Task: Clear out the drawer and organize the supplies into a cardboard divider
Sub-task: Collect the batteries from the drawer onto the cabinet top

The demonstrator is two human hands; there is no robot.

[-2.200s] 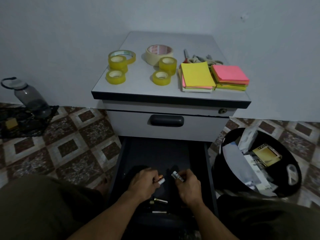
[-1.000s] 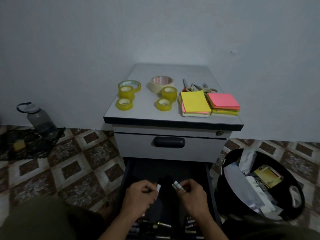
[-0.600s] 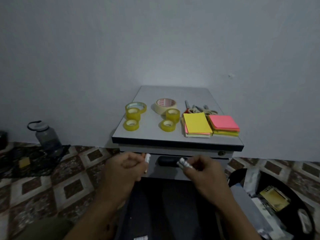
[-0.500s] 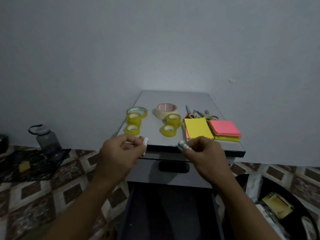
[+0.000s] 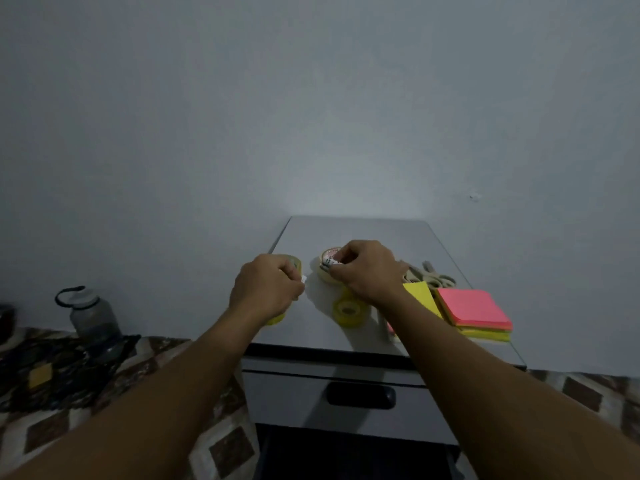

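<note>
Pinches a white-tipped piece (image 5: 304, 279) in the curled left hand (image 5: 268, 289), grips a striped piece (image 5: 328, 264) in the curled right hand (image 5: 367, 271) — tips pointing inward, toward each other. Hovers both over the cabinet top (image 5: 363, 233), the right just above the masking tape roll (image 5: 322, 276). Leaves a bare strip between the hands, just below — likely the set-down spot.

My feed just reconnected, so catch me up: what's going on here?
A person reaches over the cabinet top. The left hand grips a white-tipped item, and the right hand grips a second small item; both are too small to identify. They are held above the tape rolls. Sticky notes and scissors lie to the right. The bottom drawer stands open. No cardboard divider is in view.
</note>
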